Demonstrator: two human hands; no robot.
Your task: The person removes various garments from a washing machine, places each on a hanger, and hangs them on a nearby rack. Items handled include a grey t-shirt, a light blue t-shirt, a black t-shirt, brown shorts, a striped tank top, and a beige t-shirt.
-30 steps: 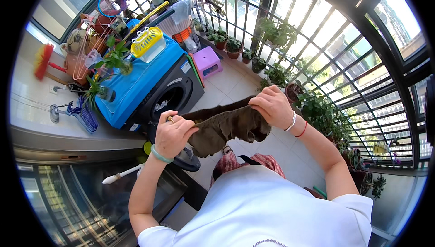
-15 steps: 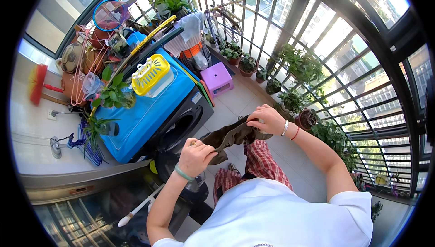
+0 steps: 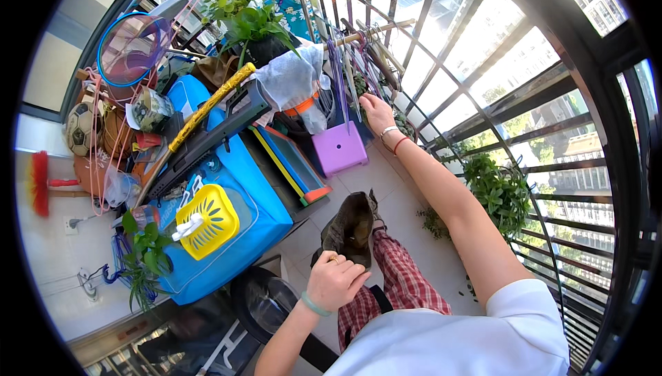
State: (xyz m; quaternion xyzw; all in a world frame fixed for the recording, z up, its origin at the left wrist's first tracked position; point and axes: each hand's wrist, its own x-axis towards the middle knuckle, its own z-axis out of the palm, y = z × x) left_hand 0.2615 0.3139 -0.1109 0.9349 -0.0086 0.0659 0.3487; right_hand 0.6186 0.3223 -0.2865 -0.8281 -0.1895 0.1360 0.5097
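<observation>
Garment (image 3: 352,224) (brown, bunched) hangs lengthwise from left hand (image 3: 336,281).

My left hand (image 3: 336,281) is drawn in close to my body, low in the view, with the forearm coming up from the lower edge and bent at the elbow. Its fingers are curled tight into a closed grip, knuckles upward, a pale green band around the wrist. My right arm is stretched out almost straight, running from my shoulder up and away from me. My right hand (image 3: 376,110) is at full reach, palm down, fingers curled loosely forward, with a light band and a red one on the wrist.
</observation>
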